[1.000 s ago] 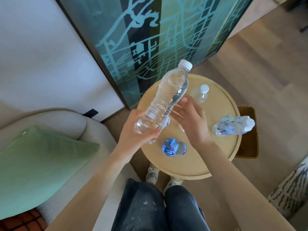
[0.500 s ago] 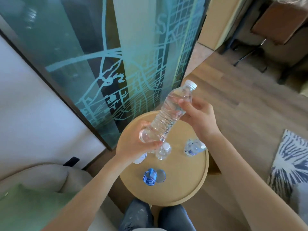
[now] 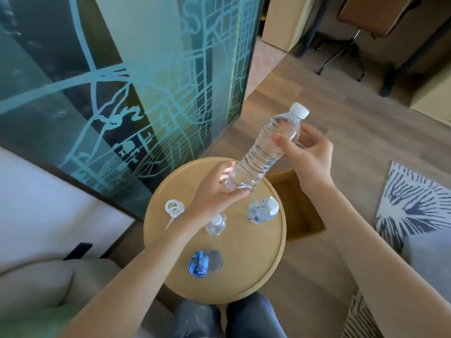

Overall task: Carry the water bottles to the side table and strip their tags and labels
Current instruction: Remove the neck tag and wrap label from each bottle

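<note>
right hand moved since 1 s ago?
Yes. The right hand went from the bottle's middle over the table to its neck, past the far rim.

Bright, even daylight throughout, strongest on the wood floor (image 3: 317,98) at upper right; soft shadows only beneath the counter (image 3: 244,284) rim. Pale glare washing the upper part of the glass panel (image 3: 146,69). Strong wide-angle bending at the edges, slight motion blur on the left hand (image 3: 217,191), foreground cushion (image 3: 44,320) soft and out of focus.
</note>
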A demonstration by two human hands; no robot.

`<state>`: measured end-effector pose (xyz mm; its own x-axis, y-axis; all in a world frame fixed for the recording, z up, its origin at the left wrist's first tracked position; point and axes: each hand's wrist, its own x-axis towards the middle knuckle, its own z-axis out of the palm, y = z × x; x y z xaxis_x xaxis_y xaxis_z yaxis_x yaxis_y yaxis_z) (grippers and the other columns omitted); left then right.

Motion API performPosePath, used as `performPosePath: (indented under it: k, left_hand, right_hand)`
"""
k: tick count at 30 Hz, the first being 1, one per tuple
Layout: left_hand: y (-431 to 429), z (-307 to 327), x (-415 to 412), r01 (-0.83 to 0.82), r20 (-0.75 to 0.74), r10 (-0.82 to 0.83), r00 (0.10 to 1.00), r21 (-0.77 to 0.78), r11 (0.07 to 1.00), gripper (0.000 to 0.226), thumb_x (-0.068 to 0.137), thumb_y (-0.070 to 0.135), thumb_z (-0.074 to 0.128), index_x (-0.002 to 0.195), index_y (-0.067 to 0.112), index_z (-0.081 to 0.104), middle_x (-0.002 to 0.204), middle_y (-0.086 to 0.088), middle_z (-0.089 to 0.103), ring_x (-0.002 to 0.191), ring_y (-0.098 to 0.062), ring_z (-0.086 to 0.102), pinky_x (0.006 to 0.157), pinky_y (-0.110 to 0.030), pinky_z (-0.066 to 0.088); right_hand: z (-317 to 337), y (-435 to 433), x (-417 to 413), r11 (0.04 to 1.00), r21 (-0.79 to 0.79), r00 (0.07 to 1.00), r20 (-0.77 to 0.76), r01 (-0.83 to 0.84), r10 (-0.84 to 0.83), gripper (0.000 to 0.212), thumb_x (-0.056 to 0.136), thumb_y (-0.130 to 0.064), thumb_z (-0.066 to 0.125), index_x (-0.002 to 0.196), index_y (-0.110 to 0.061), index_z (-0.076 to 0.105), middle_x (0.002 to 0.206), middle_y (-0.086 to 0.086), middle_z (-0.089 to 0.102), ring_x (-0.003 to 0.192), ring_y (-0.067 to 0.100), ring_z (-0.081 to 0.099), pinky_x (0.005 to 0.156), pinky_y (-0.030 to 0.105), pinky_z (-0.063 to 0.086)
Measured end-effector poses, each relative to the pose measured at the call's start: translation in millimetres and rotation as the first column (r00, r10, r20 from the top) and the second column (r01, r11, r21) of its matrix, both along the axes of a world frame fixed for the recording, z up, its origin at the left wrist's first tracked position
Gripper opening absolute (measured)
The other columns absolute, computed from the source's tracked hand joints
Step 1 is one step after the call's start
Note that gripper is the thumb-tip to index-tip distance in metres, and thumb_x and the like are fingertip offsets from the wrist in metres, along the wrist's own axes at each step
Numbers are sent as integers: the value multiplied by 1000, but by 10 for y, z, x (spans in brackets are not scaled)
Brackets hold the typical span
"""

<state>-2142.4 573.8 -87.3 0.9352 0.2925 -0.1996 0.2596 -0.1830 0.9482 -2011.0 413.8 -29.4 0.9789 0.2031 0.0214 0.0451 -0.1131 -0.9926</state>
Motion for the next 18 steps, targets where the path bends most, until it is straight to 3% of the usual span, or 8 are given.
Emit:
performPosePath:
  k: [2, 5, 7, 9, 11, 15, 18]
  left_hand:
    - [-115, -117, 82, -91, 31, 91, 995, -5, 996, 54, 78, 32, 84, 121, 42, 54, 125, 22, 57, 119, 2, 55, 101, -21, 44]
    - [-307, -302, 136, -172, 18, 174, 985, -56, 983, 49, 81, 22, 82, 121, 30, 57, 121, 16, 62, 115, -3, 61, 103, -29, 48]
    - [-437, -432, 155, -210, -14, 210, 978, -97, 973, 43, 82, 16, 81, 119, 27, 59, 118, 12, 66, 111, -4, 63, 102, -29, 50]
    - [-577, -564, 168, -258, -35, 256, 966, -132, 957, 39, 84, 14, 79, 116, 25, 61, 115, 9, 67, 108, -3, 65, 100, -27, 52]
    - [-675, -642, 153, -297, -31, 296, 955, -152, 943, 35, 85, 14, 78, 115, 21, 63, 113, 6, 68, 107, -5, 66, 98, -26, 53]
    - [-816, -829, 167, -425, -18, 427, 904, -148, 893, 26, 88, 15, 75, 110, 20, 64, 109, 7, 69, 106, -8, 67, 96, -25, 53]
    - [-841, -931, 195, -480, 5, 481, 877, -51, 876, 26, 88, 13, 75, 111, 15, 64, 108, 7, 69, 105, -8, 66, 94, -25, 53]
  right_hand:
    - [-172, -42, 175, 998, -58, 1000, 31, -1, 3, 43, 73, -29, 90, 112, -22, 73, 106, -6, 77, 99, 11, 73, 85, 33, 61]
    - [-513, -71, 416, 986, -161, 997, 59, -32, 42, 62, 69, -34, 92, 122, -17, 65, 108, -13, 72, 97, -3, 68, 80, 17, 57]
    - [-797, -79, 551, 970, -229, 996, 28, -76, 85, 66, 67, -34, 93, 123, -17, 61, 110, -12, 69, 98, -2, 67, 83, 22, 57]
    - [-1096, -59, 685, 947, -291, 990, -20, -140, 140, 64, 67, -31, 93, 120, -18, 60, 111, -6, 69, 101, 9, 68, 88, 37, 58]
    - [-1341, -24, 753, 917, -360, 984, -24, -174, 177, 59, 67, -31, 92, 115, -16, 62, 110, 0, 66, 103, 19, 64, 91, 44, 55]
    - [-1830, 84, 827, 858, -444, 964, -53, -258, 262, 57, 65, -32, 93, 108, -11, 62, 107, 2, 56, 97, 17, 55, 84, 34, 52]
    - [-2123, 150, 840, 817, -487, 946, -63, -308, 319, 57, 63, -32, 93, 101, -10, 57, 103, 0, 50, 92, 18, 53, 76, 28, 45]
